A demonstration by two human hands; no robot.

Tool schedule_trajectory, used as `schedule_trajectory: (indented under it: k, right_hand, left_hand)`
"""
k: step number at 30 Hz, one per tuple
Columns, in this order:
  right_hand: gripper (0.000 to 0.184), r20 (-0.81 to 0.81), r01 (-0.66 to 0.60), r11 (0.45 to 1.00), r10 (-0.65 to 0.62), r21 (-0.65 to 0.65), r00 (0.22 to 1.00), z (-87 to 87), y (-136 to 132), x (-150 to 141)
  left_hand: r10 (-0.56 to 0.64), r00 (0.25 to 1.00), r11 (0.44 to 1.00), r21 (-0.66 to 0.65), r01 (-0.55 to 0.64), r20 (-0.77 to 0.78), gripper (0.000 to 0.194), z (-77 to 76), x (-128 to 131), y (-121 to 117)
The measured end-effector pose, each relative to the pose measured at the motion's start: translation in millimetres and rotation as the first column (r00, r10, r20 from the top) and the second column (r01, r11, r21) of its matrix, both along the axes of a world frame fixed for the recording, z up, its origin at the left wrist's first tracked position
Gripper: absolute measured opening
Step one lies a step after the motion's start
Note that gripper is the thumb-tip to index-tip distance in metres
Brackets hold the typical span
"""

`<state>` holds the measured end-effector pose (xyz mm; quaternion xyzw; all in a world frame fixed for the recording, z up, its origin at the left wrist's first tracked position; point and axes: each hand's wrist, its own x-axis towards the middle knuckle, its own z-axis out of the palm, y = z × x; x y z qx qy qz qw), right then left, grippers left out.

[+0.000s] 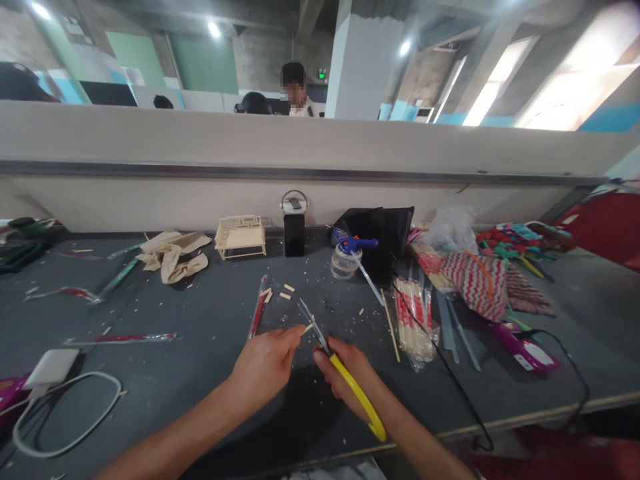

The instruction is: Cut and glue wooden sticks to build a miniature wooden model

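Note:
My left hand is closed, pinching a short wooden stick between thumb and fingers. My right hand grips a pair of scissors with a yellow handle. Their metal blades point away from me and lie at the stick; whether they touch it I cannot tell. Just beyond the hands are several small cut wooden pieces, beside a narrow red-and-clear wrapper. Farther back, a small wooden frame model stands on the dark table.
A blue glue gun rests on a clear jar, right of a black device. Packed sticks, a black cable and patterned cloth lie to the right. Crumpled beige fabric and a white charger are left.

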<state>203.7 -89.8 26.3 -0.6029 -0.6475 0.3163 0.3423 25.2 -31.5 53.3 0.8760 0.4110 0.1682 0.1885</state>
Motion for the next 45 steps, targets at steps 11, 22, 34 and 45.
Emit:
schedule_trajectory:
  k: [11, 22, 34, 45]
  right_hand:
    - [0.015, -0.074, 0.056, 0.996, -0.051, 0.067, 0.996, -14.6, -1, -3]
    - [0.016, 0.004, 0.038, 0.997, -0.038, 0.065, 0.999, -5.5, -8, -1]
    - [0.020, -0.076, 0.032, 0.998, -0.027, 0.058, 0.997, -13.8, -5, -2]
    - [0.016, -0.066, 0.047, 0.998, -0.044, 0.037, 0.997, 1.6, -14, 5]
  left_hand:
    - [0.032, 0.989, 0.999, 0.047, -0.026, -0.143, 0.031, 18.4, 4, 10]
    - [0.012, 0.992, 0.996, 0.093, 0.000, -0.129, 0.025, 12.3, 8, 1]
    - [-0.027, 0.999, 0.999, -0.043, 0.025, -0.037, 0.025, 13.9, 5, 9]
    - [-0.075, 0.993, 0.994, -0.089, 0.066, -0.092, 0.026, 25.1, 12, 2]
